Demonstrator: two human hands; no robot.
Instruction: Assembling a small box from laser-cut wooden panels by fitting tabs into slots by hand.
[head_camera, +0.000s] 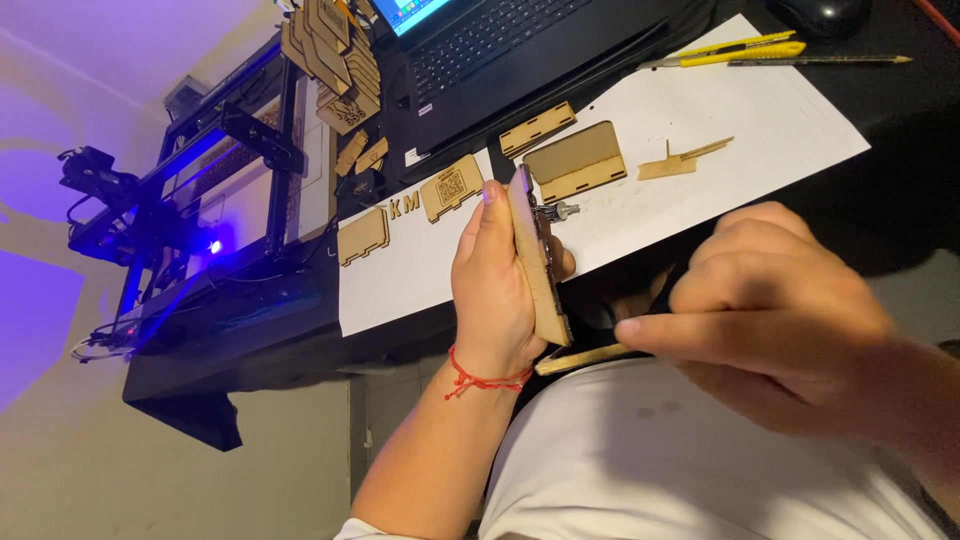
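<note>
My left hand (495, 285) grips a flat wooden panel (538, 265) held on edge, with a small metal knob (560, 211) sticking out of its side. A red thread bracelet circles that wrist. My right hand (770, 315) pinches a thin wooden strip (580, 358) against the panel's lower end. Both hands are above my lap, just in front of the desk edge.
A white paper sheet (780, 120) on the black desk carries several laser-cut wooden pieces (575, 160). A laptop (500, 50), a yellow utility knife (735, 50) and a pencil (820, 61) lie behind. A laser engraver (225, 190) with a blue glow stands at left, wooden parts stacked (335, 60) beside it.
</note>
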